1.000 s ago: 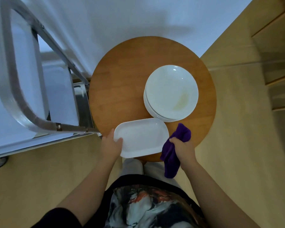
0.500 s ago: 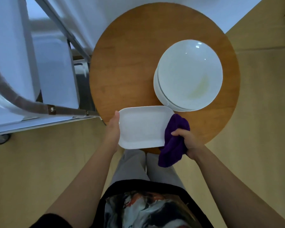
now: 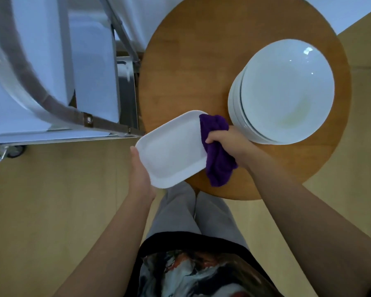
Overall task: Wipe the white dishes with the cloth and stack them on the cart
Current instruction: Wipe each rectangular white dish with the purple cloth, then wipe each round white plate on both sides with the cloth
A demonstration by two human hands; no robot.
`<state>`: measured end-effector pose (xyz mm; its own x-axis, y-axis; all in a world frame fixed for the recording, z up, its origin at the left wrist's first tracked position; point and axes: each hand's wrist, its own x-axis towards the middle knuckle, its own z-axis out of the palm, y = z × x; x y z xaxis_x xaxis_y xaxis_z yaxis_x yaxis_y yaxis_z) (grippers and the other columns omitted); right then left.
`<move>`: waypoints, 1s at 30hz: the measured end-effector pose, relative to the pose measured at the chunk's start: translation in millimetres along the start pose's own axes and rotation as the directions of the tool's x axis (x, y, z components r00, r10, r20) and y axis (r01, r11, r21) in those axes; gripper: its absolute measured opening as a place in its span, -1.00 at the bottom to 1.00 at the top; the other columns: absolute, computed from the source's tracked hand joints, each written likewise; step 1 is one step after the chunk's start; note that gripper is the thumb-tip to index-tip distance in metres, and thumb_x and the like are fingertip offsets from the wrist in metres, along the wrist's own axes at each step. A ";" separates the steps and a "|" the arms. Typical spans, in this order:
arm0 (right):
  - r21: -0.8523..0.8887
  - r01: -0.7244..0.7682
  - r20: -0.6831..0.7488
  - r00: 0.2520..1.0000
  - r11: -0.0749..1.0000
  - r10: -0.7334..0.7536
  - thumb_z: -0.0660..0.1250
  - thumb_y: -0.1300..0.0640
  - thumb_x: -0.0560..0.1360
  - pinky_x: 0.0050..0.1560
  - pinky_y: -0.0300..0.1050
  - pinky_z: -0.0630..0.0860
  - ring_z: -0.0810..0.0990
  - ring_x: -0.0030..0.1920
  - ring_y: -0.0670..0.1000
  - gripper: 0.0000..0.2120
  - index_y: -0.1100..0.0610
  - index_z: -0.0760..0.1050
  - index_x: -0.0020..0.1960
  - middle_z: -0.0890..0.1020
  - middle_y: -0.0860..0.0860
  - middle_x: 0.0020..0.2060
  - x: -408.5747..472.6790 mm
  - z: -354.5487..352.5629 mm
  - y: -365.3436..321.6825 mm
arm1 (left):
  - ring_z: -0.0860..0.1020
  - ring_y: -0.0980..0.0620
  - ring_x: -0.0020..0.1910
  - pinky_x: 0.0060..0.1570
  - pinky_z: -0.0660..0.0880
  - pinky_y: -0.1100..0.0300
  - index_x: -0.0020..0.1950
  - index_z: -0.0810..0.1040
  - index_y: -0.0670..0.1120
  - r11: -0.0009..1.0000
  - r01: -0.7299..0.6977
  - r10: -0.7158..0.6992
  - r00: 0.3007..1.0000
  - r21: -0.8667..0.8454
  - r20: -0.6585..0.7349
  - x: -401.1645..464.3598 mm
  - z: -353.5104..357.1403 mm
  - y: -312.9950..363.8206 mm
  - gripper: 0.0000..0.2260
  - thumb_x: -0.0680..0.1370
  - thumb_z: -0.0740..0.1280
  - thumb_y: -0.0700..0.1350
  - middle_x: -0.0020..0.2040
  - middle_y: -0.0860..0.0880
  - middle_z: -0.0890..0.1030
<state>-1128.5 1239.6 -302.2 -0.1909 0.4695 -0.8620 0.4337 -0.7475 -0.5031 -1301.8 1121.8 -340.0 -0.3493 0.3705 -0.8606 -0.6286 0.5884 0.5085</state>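
My left grip (image 3: 140, 168) holds the dish (image 3: 171, 150) by its left edge, tilted. My right grip (image 3: 227, 140) clenches the cloth (image 3: 217, 159) against the dish's right rim. Plates (image 3: 285, 91) sit beyond it on the bench (image 3: 191, 61).

Single head view — looks steeply down, seemingly close, over round table (image 3: 193, 67).

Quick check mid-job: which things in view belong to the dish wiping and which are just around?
In the job:
rectangular white dish, held by the left hand
purple cloth, gripped by the right hand
stack of round white plates
cart

Just around:
round wooden table
wooden floor
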 end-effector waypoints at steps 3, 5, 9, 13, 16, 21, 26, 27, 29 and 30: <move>-0.114 0.019 -0.068 0.997 0.993 -0.027 0.35 0.14 0.32 -0.25 -0.12 0.46 0.56 -0.29 0.03 -0.91 0.14 0.50 -0.21 0.57 0.03 -0.35 16.7 5.5 -33.3 | 0.64 0.04 0.03 -0.11 0.60 0.11 0.27 0.48 0.07 0.988 0.009 -0.013 0.999 -0.156 -0.030 -4.8 10.6 0.7 -0.55 0.61 -0.03 0.27 0.09 0.05 0.65; -0.101 0.060 -0.158 0.985 0.993 -0.075 0.36 0.11 0.30 -0.27 -0.13 0.45 0.55 -0.29 0.03 -0.87 0.14 0.48 -0.20 0.56 0.02 -0.34 28.7 6.2 -53.6 | 0.65 0.02 -0.02 -0.12 0.62 0.06 0.14 0.53 0.15 0.971 0.012 -0.019 0.999 -0.240 -0.026 -6.6 23.7 0.3 -0.61 0.62 -0.03 0.24 -0.04 0.11 0.69; -0.074 0.209 -0.339 0.914 0.975 -0.221 0.37 0.11 0.32 -0.33 -0.16 0.41 0.51 -0.38 -0.04 -0.88 0.09 0.42 -0.28 0.49 -0.04 -0.43 48.9 9.0 -92.3 | 0.58 -0.07 0.13 0.16 0.52 -0.11 0.22 0.50 0.14 0.917 0.127 -0.139 0.990 -0.378 -0.005 -7.2 52.0 10.1 -0.63 0.63 0.01 0.23 0.12 0.03 0.64; -0.165 0.327 -0.326 0.872 0.930 -0.365 0.36 0.11 0.36 -0.42 -0.30 0.38 0.47 -0.42 -0.14 -0.86 0.04 0.38 -0.26 0.44 -0.10 -0.46 63.2 15.4 -120.4 | 0.55 -0.13 0.16 0.20 0.48 -0.18 0.32 0.46 0.05 0.854 0.166 -0.192 0.981 -0.494 0.000 -0.3 80.8 30.2 -0.69 0.65 0.12 0.10 0.21 -0.06 0.59; -0.256 0.384 -0.332 0.827 0.887 -0.454 0.36 0.13 0.38 -0.42 -0.32 0.39 0.47 -0.41 -0.12 -0.84 0.05 0.37 -0.26 0.43 -0.08 -0.46 71.6 15.0 -131.5 | 0.54 -0.12 0.17 0.23 0.46 -0.17 0.35 0.42 0.04 0.835 0.163 -0.186 0.983 -0.525 0.009 8.5 100.2 44.4 -0.68 0.65 0.12 0.09 0.20 -0.06 0.57; -0.266 0.506 -0.485 0.665 0.821 -0.567 0.34 0.20 0.39 -0.33 -0.28 0.42 0.45 -0.37 -0.12 -0.80 0.02 0.33 -0.27 0.42 -0.07 -0.44 73.4 9.6 -137.2 | 0.52 -0.11 0.15 0.25 0.44 -0.14 0.35 0.39 0.03 0.853 0.138 -0.127 0.990 -0.503 0.057 25.9 126.2 70.1 -0.67 0.65 0.08 0.11 0.11 -0.05 0.56; -0.258 0.553 -0.504 0.623 0.793 -0.598 0.33 0.20 0.43 -0.40 -0.47 0.32 0.42 -0.36 -0.16 -0.80 0.00 0.33 -0.23 0.40 -0.13 -0.42 65.1 6.3 -135.6 | 0.53 -0.14 0.18 0.24 0.46 -0.13 0.36 0.40 0.00 0.872 0.133 -0.080 0.988 -0.470 0.131 35.8 143.5 87.8 -0.66 0.66 0.08 0.09 0.22 -0.11 0.55; -0.239 0.559 -0.507 0.625 0.794 -0.593 0.33 0.21 0.44 -0.40 -0.47 0.32 0.42 -0.36 -0.16 -0.84 0.04 0.36 -0.19 0.40 -0.13 -0.41 63.4 4.8 -135.7 | 0.55 -0.14 0.15 0.22 0.48 -0.12 0.34 0.40 0.00 0.881 0.129 -0.074 0.988 -0.455 0.136 36.0 146.2 90.1 -0.68 0.66 0.08 0.08 0.21 -0.12 0.55; -0.179 0.587 -0.521 0.624 0.789 -0.583 0.32 0.23 0.45 -0.40 -0.46 0.33 0.43 -0.36 -0.15 -0.85 0.05 0.36 -0.19 0.42 -0.12 -0.42 57.9 1.7 -137.3 | 0.56 -0.12 0.10 0.17 0.52 -0.09 0.27 0.41 0.00 0.896 0.116 -0.054 0.987 -0.429 0.152 37.2 151.1 93.4 -0.73 0.66 0.08 0.07 0.16 -0.11 0.57; -0.147 0.606 -0.531 0.619 0.782 -0.579 0.31 0.25 0.45 -0.40 -0.44 0.34 0.44 -0.37 -0.14 -0.82 0.04 0.36 -0.21 0.42 -0.12 -0.43 53.8 -0.1 -138.5 | 0.57 -0.12 0.08 0.16 0.52 -0.08 0.24 0.42 0.00 0.899 0.110 -0.046 0.986 -0.425 0.159 37.6 152.4 95.0 -0.75 0.67 0.09 0.06 0.14 -0.10 0.58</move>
<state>-1198.8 1368.5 -278.8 0.0980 0.9728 -0.2097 0.3528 -0.2310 -0.9067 -1268.8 1301.1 -320.0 -0.2051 0.4526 -0.8678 -0.8985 0.2645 0.3503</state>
